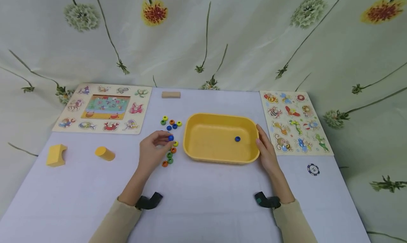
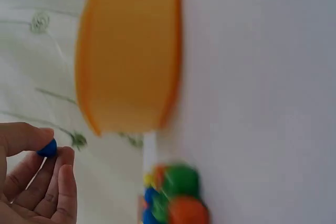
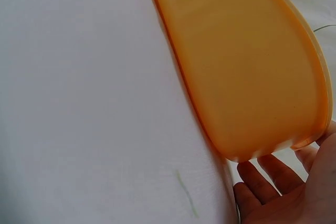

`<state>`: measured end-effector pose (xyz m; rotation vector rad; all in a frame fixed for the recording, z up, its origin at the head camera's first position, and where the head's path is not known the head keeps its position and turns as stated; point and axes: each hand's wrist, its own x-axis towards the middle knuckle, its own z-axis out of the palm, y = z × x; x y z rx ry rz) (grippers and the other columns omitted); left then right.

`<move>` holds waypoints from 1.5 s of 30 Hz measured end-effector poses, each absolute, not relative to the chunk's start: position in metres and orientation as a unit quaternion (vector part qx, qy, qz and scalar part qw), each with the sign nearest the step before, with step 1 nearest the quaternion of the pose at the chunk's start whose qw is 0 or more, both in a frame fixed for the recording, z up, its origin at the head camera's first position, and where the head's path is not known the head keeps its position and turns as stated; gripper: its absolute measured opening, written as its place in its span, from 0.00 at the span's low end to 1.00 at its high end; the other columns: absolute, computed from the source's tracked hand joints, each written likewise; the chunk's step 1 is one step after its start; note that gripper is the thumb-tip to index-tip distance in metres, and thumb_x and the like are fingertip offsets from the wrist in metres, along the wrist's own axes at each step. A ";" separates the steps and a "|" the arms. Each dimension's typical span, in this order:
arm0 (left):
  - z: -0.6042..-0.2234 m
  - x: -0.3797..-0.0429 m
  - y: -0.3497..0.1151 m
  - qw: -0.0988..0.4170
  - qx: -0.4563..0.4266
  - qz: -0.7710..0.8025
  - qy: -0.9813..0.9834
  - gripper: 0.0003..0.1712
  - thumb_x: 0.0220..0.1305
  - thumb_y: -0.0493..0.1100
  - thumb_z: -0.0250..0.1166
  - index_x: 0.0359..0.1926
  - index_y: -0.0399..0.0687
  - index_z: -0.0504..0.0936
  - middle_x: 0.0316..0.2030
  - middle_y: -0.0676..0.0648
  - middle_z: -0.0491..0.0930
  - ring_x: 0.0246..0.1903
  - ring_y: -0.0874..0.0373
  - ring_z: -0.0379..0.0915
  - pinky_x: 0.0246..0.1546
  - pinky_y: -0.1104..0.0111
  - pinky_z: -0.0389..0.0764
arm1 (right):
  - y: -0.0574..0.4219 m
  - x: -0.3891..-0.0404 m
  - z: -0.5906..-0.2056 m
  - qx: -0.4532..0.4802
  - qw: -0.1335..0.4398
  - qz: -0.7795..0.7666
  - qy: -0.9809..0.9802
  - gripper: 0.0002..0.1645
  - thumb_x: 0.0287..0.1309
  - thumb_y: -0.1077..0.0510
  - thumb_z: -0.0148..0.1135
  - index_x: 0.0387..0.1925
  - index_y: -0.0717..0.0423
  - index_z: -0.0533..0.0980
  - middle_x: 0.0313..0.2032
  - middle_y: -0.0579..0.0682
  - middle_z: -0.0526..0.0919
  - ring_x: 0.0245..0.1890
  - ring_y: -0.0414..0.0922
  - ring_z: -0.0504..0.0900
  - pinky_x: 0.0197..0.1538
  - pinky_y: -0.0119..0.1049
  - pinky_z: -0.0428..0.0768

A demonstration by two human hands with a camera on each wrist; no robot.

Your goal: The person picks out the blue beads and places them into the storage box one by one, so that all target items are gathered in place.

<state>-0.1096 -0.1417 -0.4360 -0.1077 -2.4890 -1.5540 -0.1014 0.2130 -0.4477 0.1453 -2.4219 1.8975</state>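
Between thumb and fingertips, my left hand [image 1: 154, 149] pinches a blue bead [image 1: 171, 138], raised over the loose beads left of a yellow tray [image 1: 219, 158]. The left wrist view shows this blue bead [image 2: 48, 148] at the tips of the thumb and fingers. My right hand [image 1: 267, 151] holds the tray's right end, thumb at the rim and fingers along the outer wall. In the right wrist view, fingers [image 3: 281, 174] touch the end wall of the tray [image 3: 247, 77]. One dark blue bead [image 1: 237, 139] lies inside the tray.
Loose orange beads [image 1: 165, 164], green beads [image 1: 169, 155] and others lie left of the tray. A puzzle board [image 1: 144, 110] is at back left, another [image 1: 268, 123] at right. A wooden block [image 1: 171, 94], yellow cylinder [image 1: 105, 153], yellow arch block [image 1: 55, 155] and poker chip [image 1: 313, 169] surround them.
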 end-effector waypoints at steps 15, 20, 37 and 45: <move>-0.438 -0.185 0.009 -0.140 -0.140 -0.514 -0.835 0.12 0.45 0.37 0.69 0.35 0.48 0.80 0.28 0.50 0.78 0.26 0.59 0.72 0.26 0.73 0.75 | 0.214 -0.103 -0.448 0.040 0.023 0.620 -0.783 0.28 0.65 0.61 0.38 0.66 0.54 0.51 0.67 0.50 0.51 0.67 0.46 0.47 0.66 0.47 0.49; -0.452 -0.196 0.025 -0.166 -0.145 -0.482 -0.848 0.14 0.42 0.34 0.70 0.34 0.42 0.80 0.28 0.48 0.77 0.26 0.60 0.72 0.28 0.75 0.74 | 0.212 -0.103 -0.447 0.035 0.021 0.617 -0.786 0.28 0.65 0.61 0.38 0.66 0.53 0.52 0.67 0.50 0.52 0.67 0.46 0.48 0.66 0.46 0.50; -0.439 -0.182 0.024 -0.128 -0.255 -0.338 -0.897 0.15 0.47 0.37 0.65 0.40 0.43 0.80 0.33 0.51 0.78 0.33 0.62 0.71 0.36 0.76 0.72 | 0.211 -0.102 -0.447 0.038 0.025 0.607 -0.793 0.28 0.65 0.61 0.38 0.66 0.54 0.52 0.67 0.50 0.52 0.67 0.47 0.49 0.65 0.47 0.50; -0.394 -0.129 -0.026 -0.020 -0.269 -0.400 -0.876 0.18 0.48 0.43 0.68 0.43 0.50 0.79 0.39 0.51 0.77 0.35 0.58 0.73 0.33 0.69 0.76 | 0.212 -0.101 -0.448 0.026 0.027 0.607 -0.794 0.28 0.65 0.60 0.39 0.66 0.52 0.53 0.66 0.48 0.53 0.67 0.45 0.49 0.66 0.46 0.49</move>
